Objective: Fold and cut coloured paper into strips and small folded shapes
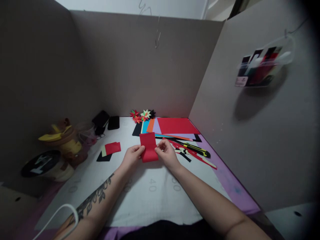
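A piece of red paper [149,141] is held up above the white mat, its lower part bent toward me. My left hand [134,154] pinches its left edge, thumb in front. At the right edge, my right hand [166,153] grips the same paper between thumb and fingers. To the left lies a small stack of cut pieces, with a red piece [113,148] over a pale yellow-green one and a black piece [104,157] beneath. A black and yellow utility knife [197,149] rests to the right among paper strips [185,154].
Coloured sheets, a red sheet [177,126] on top, lie at the back right. Folded paper stars [145,115] sit against the back wall. Two dark objects, one a black phone-like slab [114,122], and several containers, including a lidded tub [47,166], stand left. A clear hanging holder [265,66] is on the right wall.
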`<action>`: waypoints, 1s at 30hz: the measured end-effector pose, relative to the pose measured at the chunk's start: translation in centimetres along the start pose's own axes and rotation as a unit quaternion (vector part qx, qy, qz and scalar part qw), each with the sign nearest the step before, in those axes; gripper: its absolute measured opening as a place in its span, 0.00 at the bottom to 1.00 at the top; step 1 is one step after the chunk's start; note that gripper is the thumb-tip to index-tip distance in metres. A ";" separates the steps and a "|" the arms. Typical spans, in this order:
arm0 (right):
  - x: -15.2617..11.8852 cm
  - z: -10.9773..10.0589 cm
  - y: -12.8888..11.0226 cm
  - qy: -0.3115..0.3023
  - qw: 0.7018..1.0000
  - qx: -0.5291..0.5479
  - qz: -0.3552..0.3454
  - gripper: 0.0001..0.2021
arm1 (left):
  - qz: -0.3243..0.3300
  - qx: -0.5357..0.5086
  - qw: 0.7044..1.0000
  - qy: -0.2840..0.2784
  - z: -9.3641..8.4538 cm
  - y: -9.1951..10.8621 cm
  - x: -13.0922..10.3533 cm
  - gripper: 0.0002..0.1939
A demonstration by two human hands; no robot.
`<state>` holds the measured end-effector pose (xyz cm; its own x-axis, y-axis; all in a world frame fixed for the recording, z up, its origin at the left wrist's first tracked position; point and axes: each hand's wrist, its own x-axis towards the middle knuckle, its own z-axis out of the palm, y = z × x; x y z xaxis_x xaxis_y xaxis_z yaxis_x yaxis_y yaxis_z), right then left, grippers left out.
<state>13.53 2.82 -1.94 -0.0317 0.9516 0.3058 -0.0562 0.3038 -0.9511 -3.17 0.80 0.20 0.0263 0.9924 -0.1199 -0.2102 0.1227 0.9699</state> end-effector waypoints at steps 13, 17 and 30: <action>0.1 -0.2 0.0 -0.001 0.998 -0.003 0.057 0.08 | 0.021 0.000 1.000 -0.017 -0.1 -0.3 0.2 0.18; 0.2 -0.3 0.1 0.013 0.998 -0.026 0.049 0.07 | 0.027 0.014 0.999 -0.033 0.1 0.0 0.1 0.18; 0.0 -0.2 -0.3 0.012 0.998 -0.035 0.044 0.08 | 0.021 0.010 0.999 -0.023 0.1 0.0 0.1 0.17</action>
<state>13.76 2.77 -1.62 -0.0088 0.9755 0.2199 0.0157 0.2201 -0.9754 -3.05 0.93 0.22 0.0627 0.9956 -0.0693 -0.1933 0.0802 0.9779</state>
